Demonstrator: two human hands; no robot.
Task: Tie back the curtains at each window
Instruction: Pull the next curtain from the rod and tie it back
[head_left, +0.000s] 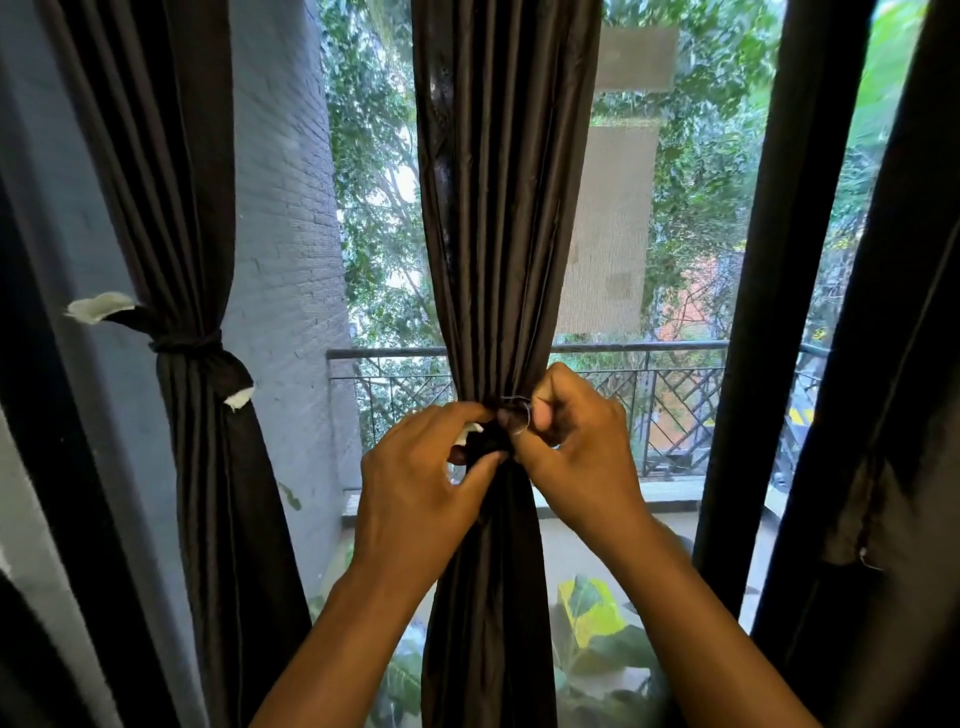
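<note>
A dark brown curtain (501, 208) hangs in the middle of the window, gathered into a narrow waist at hand height. A dark tie-back band (488, 439) is wrapped around that waist. My left hand (421, 483) pinches one end of the band from the left, with a bit of white lining showing by the fingers. From the right, my right hand (571, 447) pinches the other end, thumb against forefinger. Both hands meet at the knot in front of the curtain. To the left, a second dark curtain (176, 208) is bound with its own tie-back (189, 345).
Dark window frame posts (779, 312) stand on the right, with another dark curtain (893, 415) at the far right edge. Behind the glass are a grey brick wall (291, 234), a balcony railing (649, 374), trees and potted leaves (597, 634) below.
</note>
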